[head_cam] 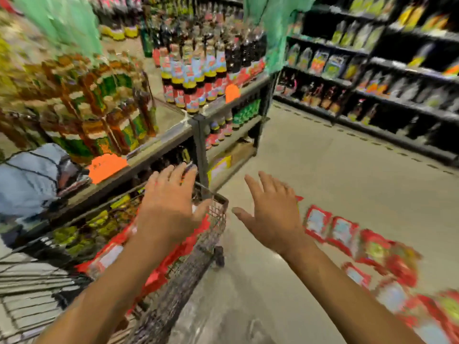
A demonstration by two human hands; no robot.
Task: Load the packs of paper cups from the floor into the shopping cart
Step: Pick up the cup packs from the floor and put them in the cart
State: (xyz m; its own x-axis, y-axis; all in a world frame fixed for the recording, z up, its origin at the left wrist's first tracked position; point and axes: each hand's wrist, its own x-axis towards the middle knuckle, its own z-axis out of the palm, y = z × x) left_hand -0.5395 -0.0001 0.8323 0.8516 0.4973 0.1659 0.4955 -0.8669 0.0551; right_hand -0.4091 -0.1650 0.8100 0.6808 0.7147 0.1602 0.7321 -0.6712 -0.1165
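The view is blurred by motion. Several red packs of paper cups lie in a row on the floor at the right, running toward the lower right corner. A wire shopping cart stands at the lower left with red packs inside it. My left hand hovers over the cart's far end, fingers spread, holding nothing. My right hand is raised over the floor between the cart and the packs, fingers apart and empty.
A shelf unit full of bottles stands just beyond the cart, with orange price tags. Dark shelving lines the far right of the aisle. A person in a grey top crouches at the left. Bare floor lies ahead.
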